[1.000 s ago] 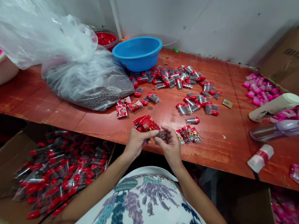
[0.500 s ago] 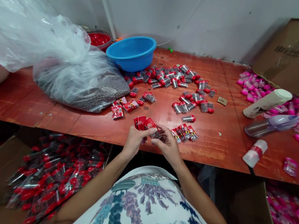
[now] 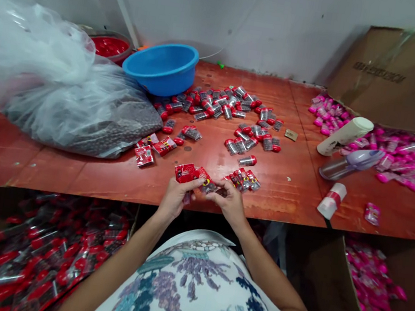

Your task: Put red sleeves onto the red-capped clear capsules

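Note:
Above the front edge of the table, my left hand is closed around red printed packets, its thumb lying across them. My right hand pinches the right end of a small clear packet with a red header and dark contents, which also touches the left thumb. Just beyond the right hand lies a row of similar red-topped packets. Flat red packets rest to the left. Farther back are many small clear containers with red caps and dark contents.
A blue basin and a plastic sack of dark beads stand at left. On the right are a white cylinder, a purple-clear scoop, a white roll, pink items and a carton. Below the table, boxes hold red-capped containers and pink packets.
The view has turned slightly right, so everything sits farther left. In my hands, the clear packet has come out a little from the red packets and shows more plainly.

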The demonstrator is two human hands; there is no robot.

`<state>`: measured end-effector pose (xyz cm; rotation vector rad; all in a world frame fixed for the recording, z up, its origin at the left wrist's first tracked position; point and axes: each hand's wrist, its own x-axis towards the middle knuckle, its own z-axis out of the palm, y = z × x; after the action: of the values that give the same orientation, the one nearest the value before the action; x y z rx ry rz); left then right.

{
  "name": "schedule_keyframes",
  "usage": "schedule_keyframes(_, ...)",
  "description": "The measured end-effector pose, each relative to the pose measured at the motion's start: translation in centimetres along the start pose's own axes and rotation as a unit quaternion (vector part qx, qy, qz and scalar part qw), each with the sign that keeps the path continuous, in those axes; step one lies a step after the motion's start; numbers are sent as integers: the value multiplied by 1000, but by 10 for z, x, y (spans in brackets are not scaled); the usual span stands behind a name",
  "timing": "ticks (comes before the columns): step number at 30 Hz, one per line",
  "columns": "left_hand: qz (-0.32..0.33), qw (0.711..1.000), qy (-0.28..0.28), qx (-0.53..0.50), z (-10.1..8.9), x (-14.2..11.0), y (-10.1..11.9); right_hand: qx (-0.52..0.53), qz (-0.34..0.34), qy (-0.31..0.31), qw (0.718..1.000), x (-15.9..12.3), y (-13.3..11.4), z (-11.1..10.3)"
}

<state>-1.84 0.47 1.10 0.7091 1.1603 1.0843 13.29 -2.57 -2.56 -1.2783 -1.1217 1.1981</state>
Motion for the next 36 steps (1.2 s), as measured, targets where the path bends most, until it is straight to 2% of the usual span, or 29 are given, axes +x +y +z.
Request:
schedule_keyframes(5, -50, 998, -26, -14, 7, 5, -13, -25, 24, 39, 999, -4, 10, -11)
schedule_keyframes(8, -90, 991, -29, -91, 7, 10, -15, -110, 4, 91, 990, -3, 15, -31)
schedule_keyframes(11, -127, 976, -18, -177, 3, 15, -16, -262, -30, 147, 953, -1, 12, -51)
schedule_keyframes(13, -143, 971, -16, -190, 2, 16, -16, -319, -57, 167, 931, -2, 6, -55)
schedule_keyframes(15, -141, 972, -13, -190, 4, 15, -17, -310, -83, 145, 936, -3, -1, -46)
schedule_keyframes(19, -108, 975, -14, -194, 12, 10, -18, -202, -99, 19, 974, -2, -8, -13)
schedule_keyframes(21, -84, 977, -8, -195, 14, 9, -19, -181, -96, -3, 979, 1, -8, -2)
schedule_keyframes(23, -71, 980, 0, -187, 14, 8, -20, -212, -100, -7, 972, 5, -9, 3)
schedule_keyframes(26, -69, 980, 27, -185, 12, 9, -21, -287, -113, -38, 950, 12, -13, 0)
schedule_keyframes(28, -77, 976, 54, -195, 11, 11, -20, -325, -121, -62, 936, 20, -17, -9)
schedule_keyframes(29, -83, 974, 69, -201, 11, 11, -20, -345, -122, -60, 929, 26, -20, -17)
schedule_keyframes(31, -93, 969, 90, -211, 10, 13, -17, -397, -109, -15, 911, 44, -24, -37)
schedule_keyframes(32, -96, 967, 95, -214, 8, 13, -16, -436, -88, 35, 895, 55, -24, -50)
schedule_keyframes(34, -98, 965, 103, -222, 5, 14, -12, -523, 15, 104, 846, 78, -23, -74)
schedule_keyframes(36, -101, 961, 115, -229, 2, 15, -9, -562, 101, 112, 813, 100, -19, -91)
